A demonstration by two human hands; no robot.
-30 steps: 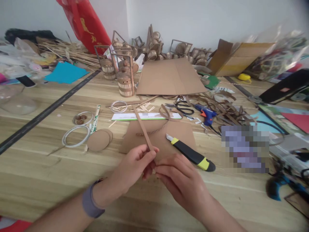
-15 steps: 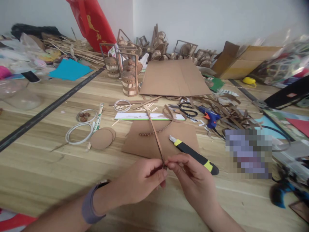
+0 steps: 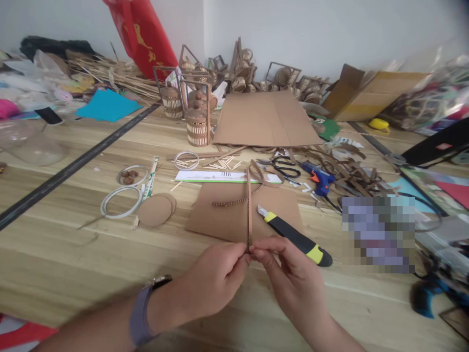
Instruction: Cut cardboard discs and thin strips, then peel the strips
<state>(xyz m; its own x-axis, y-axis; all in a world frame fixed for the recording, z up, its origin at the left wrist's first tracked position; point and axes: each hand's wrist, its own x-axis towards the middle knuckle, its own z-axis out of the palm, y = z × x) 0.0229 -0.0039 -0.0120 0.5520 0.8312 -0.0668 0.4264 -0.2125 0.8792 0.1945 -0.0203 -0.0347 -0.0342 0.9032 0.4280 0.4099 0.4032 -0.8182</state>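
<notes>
A narrow brown corrugated cardboard strip point(image 3: 249, 210) stretches away from my fingertips, its fluted edge showing. My left hand point(image 3: 216, 278) pinches its near end, and my right hand point(image 3: 289, 274) pinches the same end from the other side. Both hands are closed, with their fingertips almost touching. Beneath the strip lies a cardboard sheet point(image 3: 208, 220), with another fluted strip point(image 3: 229, 201) curled across it. A yellow and black utility knife point(image 3: 289, 232), blade out, rests just beyond my right hand. Behind the sheet is a white paper strip point(image 3: 205, 177) with short dark marks.
Left of the hands lie cardboard discs point(image 3: 156, 210) and white tape rings point(image 3: 120, 201). A blue glue gun point(image 3: 320, 180), black scissors point(image 3: 286, 167) and tangled cardboard strips point(image 3: 359, 178) are at the right. Small lidded baskets point(image 3: 197, 128) stand beside a large cardboard sheet point(image 3: 267, 117).
The far end of the held strip has swung to the right, so the strip now points nearly straight away from me. My left fingers have curled in more around the near end.
</notes>
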